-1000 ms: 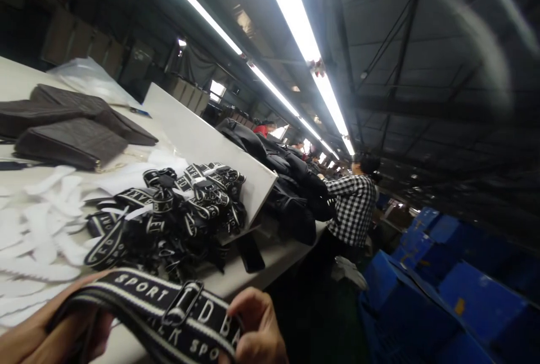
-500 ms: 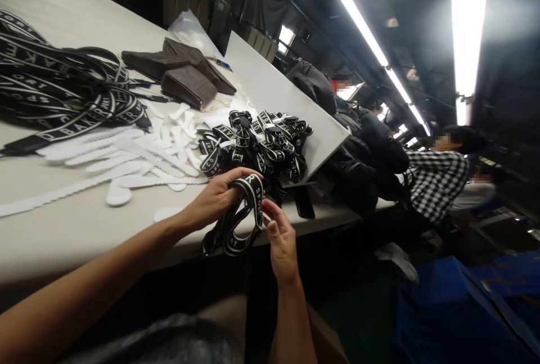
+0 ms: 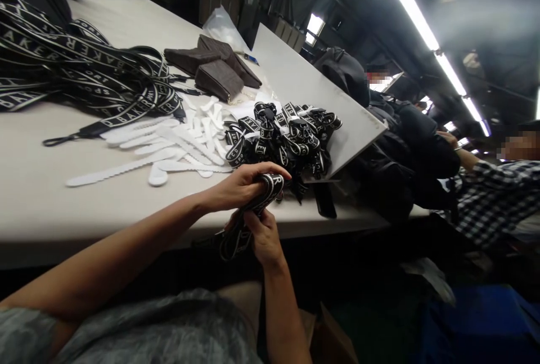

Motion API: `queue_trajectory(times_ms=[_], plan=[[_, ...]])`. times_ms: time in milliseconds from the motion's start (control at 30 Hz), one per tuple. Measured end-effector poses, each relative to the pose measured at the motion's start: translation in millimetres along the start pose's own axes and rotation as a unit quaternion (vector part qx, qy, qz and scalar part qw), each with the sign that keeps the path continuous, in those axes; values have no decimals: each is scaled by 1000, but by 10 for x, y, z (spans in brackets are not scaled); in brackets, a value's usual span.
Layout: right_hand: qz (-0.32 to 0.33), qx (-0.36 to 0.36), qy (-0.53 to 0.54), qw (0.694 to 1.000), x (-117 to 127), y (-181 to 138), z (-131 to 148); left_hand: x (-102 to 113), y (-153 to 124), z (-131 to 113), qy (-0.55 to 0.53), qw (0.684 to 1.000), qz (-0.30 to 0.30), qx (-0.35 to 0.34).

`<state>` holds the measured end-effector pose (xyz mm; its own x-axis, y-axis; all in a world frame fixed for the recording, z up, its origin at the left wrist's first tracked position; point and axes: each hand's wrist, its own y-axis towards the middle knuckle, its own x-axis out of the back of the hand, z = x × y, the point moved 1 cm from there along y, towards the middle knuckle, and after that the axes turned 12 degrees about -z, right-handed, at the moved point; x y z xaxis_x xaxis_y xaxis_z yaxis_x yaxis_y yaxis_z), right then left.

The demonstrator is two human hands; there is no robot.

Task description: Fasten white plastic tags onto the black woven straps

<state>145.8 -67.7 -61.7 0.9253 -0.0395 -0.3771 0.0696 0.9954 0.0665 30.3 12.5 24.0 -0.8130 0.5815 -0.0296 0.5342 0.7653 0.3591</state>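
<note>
A folded black strap with white lettering and edge lines is in my two hands, just off the table's front edge. My left hand is closed round its upper loop. Lower down, my right hand pinches the folded strap; part of it is hidden behind those fingers. Just beyond my hands lies a heap of bundled straps in the same pattern. White strips with scalloped edges lie left of that heap. Farther left is a pile of long loose straps.
Brown pouches and a clear plastic bag lie farther back on the white table. A white board stands behind the heap, with a dark phone-like object near its corner. Dark bags and a person in a checked shirt are rightward.
My right hand has gone from open fingers beside the strap to gripping its lower part. The strap's loops are pressed closer together. The camera view has shifted left.
</note>
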Motion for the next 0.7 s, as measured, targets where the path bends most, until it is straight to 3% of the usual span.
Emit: queue_trajectory(times_ms=[100, 233, 367, 467, 567, 700], plan=[[1, -29, 73, 997, 32, -60, 13, 124, 46, -34, 27, 998, 42, 36], [0, -41, 165, 985, 63, -138, -46, 227, 46, 21, -40, 989, 92, 108], [-43, -66, 199, 977, 138, -115, -127, 184, 28, 251, -90, 978, 25, 186], [-93, -96, 175, 976, 179, -68, -133, 124, 29, 398, -76, 975, -26, 208], [-171, -67, 135, 974, 144, -76, -76, 81, 12, 423, -49, 980, -50, 185], [-297, 8, -11, 955, 40, -158, 6, 68, -43, 402, 66, 987, -91, 118]])
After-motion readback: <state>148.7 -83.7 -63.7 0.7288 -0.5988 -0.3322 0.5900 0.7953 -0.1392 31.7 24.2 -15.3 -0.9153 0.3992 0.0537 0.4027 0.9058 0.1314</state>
